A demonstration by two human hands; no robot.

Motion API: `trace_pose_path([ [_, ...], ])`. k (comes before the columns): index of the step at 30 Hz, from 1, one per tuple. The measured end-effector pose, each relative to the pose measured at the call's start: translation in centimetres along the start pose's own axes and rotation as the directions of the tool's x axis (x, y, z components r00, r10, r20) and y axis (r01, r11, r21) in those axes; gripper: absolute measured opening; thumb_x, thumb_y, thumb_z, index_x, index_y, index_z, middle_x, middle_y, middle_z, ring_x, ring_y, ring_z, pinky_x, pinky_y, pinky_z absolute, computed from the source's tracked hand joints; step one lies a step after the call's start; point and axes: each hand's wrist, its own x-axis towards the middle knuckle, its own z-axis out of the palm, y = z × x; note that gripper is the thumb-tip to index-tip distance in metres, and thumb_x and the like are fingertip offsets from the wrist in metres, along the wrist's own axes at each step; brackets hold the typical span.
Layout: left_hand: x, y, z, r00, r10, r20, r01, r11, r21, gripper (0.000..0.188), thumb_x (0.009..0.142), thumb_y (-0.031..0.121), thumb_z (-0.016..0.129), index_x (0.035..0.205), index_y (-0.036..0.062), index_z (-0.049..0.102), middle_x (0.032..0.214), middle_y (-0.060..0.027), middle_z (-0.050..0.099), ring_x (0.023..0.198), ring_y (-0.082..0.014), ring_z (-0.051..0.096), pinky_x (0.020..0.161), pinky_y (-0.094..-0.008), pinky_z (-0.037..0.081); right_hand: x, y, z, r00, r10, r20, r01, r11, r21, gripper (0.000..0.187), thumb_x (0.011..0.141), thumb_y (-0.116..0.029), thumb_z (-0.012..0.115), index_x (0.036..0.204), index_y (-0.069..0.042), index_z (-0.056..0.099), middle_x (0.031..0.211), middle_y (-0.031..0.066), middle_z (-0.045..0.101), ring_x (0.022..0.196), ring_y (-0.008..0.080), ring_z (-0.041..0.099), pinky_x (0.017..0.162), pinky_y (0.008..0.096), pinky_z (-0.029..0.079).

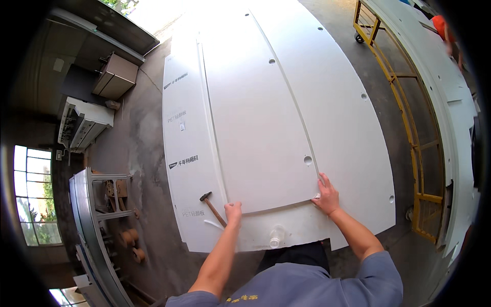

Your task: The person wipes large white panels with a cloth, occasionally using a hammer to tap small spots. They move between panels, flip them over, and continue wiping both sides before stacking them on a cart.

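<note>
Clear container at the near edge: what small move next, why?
Probably slide the clear container farther in once a hand frees. It sits close to the near edge of the white surface, before the person's body, where a bump could knock it. Left hand and right hand are at near corners of the middle panel.

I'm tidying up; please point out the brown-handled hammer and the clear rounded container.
Brown-handled hammer with dark head (215, 211): head view, mid-handle.
Clear rounded container (276, 237): head view, its body.
</note>
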Motion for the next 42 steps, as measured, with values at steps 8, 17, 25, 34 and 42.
trace_pose_path([
  [8,0.2,0.9,-3.1,0.969,-0.161,0.190,0.156,0.987,0.040,0.050,0.087,0.043,0.068,0.112,0.0041,0.050,0.105,-0.0099,0.057,0.098,-0.0240,0.054,0.079,-0.0438,0.047,0.4,1.8,-1.0,0.998,-0.046,0.036,0.034,0.960,0.278,0.071,0.064,-0.015,0.083,0.126,0.002,0.055,0.144,0.0123,0.048,0.108,0.0317,0.065,0.082,0.0385,0.057],
  [17,-1.8,3.3,-8.3,0.886,-0.026,0.464,0.064,0.996,-0.066,0.054,0.100,0.048,0.056,0.103,-0.0048,0.068,0.093,-0.0054,0.069,0.084,-0.0150,0.060,0.077,-0.0335,0.049,-3.0,-0.1,-4.7,0.892,0.224,0.393,-0.189,-0.605,0.773,0.095,0.081,-0.055,0.076,0.152,-0.008,0.032,0.130,0.0103,0.060,0.111,0.0233,0.063,0.098,0.0374,0.052],
  [25,-13.1,10.3,-11.7,0.571,0.255,0.780,-0.044,0.959,-0.281,0.053,0.100,0.045,0.057,0.115,-0.0053,0.066,0.112,-0.0097,0.070,0.099,-0.0170,0.066,0.086,-0.0327,0.052,0.0,-10.0,-13.5,0.892,0.448,-0.060,0.064,0.008,0.998,0.019,0.093,-0.022,0.057,0.083,-0.006,0.056,0.074,0.0030,0.059,0.064,0.0152,0.062,0.060,0.0317,0.055],
  [34,-9.8,23.4,-6.0,0.122,0.845,0.521,0.373,0.447,-0.813,0.052,0.104,0.044,0.037,0.126,0.0002,0.054,0.105,-0.0089,0.061,0.099,-0.0265,0.059,0.103,-0.0472,0.045,-14.2,-14.2,-35.2,0.676,0.701,-0.227,0.125,0.194,0.973,0.026,0.093,-0.034,0.057,0.073,-0.018,0.055,0.066,-0.0030,0.052,0.060,0.0089,0.054,0.054,0.0261,0.045],
  [42,-15.1,25.6,-1.9,0.217,0.935,0.281,0.612,0.094,-0.785,0.064,0.089,0.040,0.047,0.140,0.0028,0.043,0.134,-0.0168,0.055,0.121,-0.0360,0.055,0.099,-0.0498,0.048,-33.9,1.7,-48.1,0.715,0.434,-0.548,0.176,0.647,0.742,0.047,0.098,-0.057,0.048,0.083,-0.013,0.055,0.068,0.0009,0.051,0.058,0.0135,0.049,0.054,0.0306,0.041],
])
